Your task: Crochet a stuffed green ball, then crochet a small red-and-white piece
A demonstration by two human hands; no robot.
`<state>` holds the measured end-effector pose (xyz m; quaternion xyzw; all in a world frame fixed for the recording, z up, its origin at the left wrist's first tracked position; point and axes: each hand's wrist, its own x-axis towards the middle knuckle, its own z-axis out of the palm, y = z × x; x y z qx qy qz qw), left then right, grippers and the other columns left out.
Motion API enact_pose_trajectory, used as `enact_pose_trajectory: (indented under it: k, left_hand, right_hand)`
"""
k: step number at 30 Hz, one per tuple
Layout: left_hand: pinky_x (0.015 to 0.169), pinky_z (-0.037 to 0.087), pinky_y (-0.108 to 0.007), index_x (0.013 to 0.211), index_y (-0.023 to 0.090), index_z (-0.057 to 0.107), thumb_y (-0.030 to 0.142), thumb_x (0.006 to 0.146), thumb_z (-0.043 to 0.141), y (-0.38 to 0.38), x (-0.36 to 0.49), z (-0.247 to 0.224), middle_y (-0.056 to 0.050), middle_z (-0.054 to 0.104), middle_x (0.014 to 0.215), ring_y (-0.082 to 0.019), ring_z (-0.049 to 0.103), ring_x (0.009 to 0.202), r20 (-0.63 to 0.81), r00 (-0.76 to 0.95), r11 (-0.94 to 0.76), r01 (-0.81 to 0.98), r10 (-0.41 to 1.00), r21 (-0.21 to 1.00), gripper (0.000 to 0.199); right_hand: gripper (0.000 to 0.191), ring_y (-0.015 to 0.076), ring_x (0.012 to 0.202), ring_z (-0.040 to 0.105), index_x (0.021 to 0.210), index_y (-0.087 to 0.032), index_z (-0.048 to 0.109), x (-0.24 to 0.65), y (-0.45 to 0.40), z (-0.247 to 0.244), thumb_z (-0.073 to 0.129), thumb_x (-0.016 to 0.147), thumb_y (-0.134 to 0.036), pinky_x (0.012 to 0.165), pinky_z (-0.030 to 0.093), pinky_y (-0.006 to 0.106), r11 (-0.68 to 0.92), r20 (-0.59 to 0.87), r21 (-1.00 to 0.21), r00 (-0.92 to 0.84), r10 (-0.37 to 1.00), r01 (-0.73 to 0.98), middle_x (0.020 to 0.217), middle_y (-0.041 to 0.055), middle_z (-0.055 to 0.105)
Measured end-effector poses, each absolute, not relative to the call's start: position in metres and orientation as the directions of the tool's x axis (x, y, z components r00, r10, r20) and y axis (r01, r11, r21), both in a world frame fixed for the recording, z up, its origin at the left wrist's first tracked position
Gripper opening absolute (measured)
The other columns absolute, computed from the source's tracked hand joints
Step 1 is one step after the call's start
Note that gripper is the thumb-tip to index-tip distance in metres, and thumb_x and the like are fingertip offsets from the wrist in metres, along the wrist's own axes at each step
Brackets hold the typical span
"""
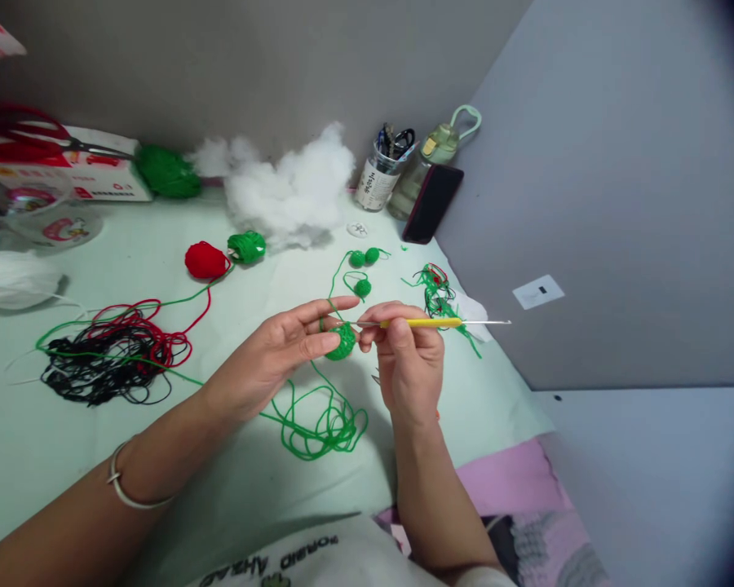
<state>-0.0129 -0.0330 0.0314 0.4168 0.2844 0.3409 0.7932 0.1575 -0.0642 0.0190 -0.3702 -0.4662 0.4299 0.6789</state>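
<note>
A small green crocheted piece (342, 342) is pinched in my left hand (287, 342), between the thumb and fingers. Green yarn runs over the fingers of that hand. My right hand (409, 359) grips a crochet hook (425, 323) with a yellow handle and metal tips at both ends. The hook's left tip meets the upper edge of the green piece; whether it sits inside a stitch I cannot tell. Below my hands lies a loose tangle of green yarn (321, 428). Just beyond them are several little green crocheted balls (362, 288) with yarn tails.
Black yarn (91, 367) lies tangled with red strands at the left, near a red yarn ball (206, 260) and a small green yarn ball (246, 246). White stuffing (294, 187), a pen cup (379, 175), a bottle (431, 155) and a phone (433, 204) stand at the back. Yarn scraps (440, 293) lie right.
</note>
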Motion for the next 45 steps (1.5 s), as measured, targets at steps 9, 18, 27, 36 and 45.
enact_pose_trajectory:
  k: [9, 18, 27, 36, 45]
  left_hand:
    - [0.069, 0.046, -0.026, 0.126, 0.014, 0.074, 0.027, 0.094, 0.062, -0.03, -0.016, 0.034, -0.007, 0.069, 0.083, -0.014, 0.056, 0.072, -0.177, 0.673, 0.557, -0.403, 0.718, 0.727, 0.037]
    - [0.077, 0.048, -0.028, 0.126, 0.016, 0.074, 0.028, 0.094, 0.065, -0.029, -0.017, 0.033, -0.009, 0.072, 0.096, -0.017, 0.06, 0.085, -0.158, 0.643, 0.498, -0.388, 0.749, 0.776, 0.036]
    - [0.079, 0.049, -0.027, 0.123, 0.019, 0.076, 0.028, 0.094, 0.066, -0.03, -0.013, 0.034, -0.008, 0.075, 0.103, -0.017, 0.062, 0.088, -0.148, 0.638, 0.492, -0.403, 0.756, 0.772, 0.032]
    - [0.092, 0.048, -0.033, 0.132, 0.026, 0.071, 0.033, 0.091, 0.072, -0.038, -0.01, 0.03, -0.006, 0.072, 0.109, -0.02, 0.065, 0.098, -0.168, 0.602, 0.439, -0.338, 0.781, 0.833, 0.042]
    - [0.1, 0.042, -0.035, 0.128, 0.025, 0.073, 0.032, 0.087, 0.077, -0.033, -0.01, 0.03, -0.005, 0.072, 0.105, -0.021, 0.063, 0.104, -0.169, 0.578, 0.395, -0.29, 0.798, 0.872, 0.041]
  right_hand:
    - [0.021, 0.0105, 0.057, 0.057, 0.082, -0.021, 0.073, 0.163, -0.061, 0.02, 0.069, 0.092, -0.04, 0.052, 0.049, 0.025, 0.281, 0.205, -0.919, 0.271, 0.941, -0.278, 0.077, 0.0011, 0.068]
    - [0.02, 0.0114, 0.059, 0.058, 0.086, -0.023, 0.074, 0.163, -0.061, 0.021, 0.071, 0.091, -0.042, 0.055, 0.05, 0.026, 0.252, 0.206, -0.923, 0.18, 0.962, -0.292, 0.077, 0.0007, 0.069]
    - [0.009, 0.0159, 0.075, 0.067, 0.094, -0.027, 0.079, 0.16, -0.063, 0.018, 0.074, 0.09, -0.033, 0.066, 0.058, 0.033, 0.351, 0.339, -0.926, 0.105, 0.935, -0.139, 0.092, 0.0026, 0.073]
    - [0.02, 0.0185, 0.085, 0.069, 0.094, -0.03, 0.08, 0.154, -0.065, 0.021, 0.07, 0.09, -0.014, 0.077, 0.058, 0.037, 0.503, 0.548, -0.835, 0.274, 0.79, 0.222, 0.09, 0.0014, 0.076]
    - [0.014, 0.0143, 0.072, 0.066, 0.095, -0.024, 0.077, 0.163, -0.06, 0.015, 0.07, 0.092, -0.036, 0.069, 0.058, 0.03, 0.261, 0.235, -0.946, 0.148, 0.961, -0.192, 0.084, 0.0017, 0.071]
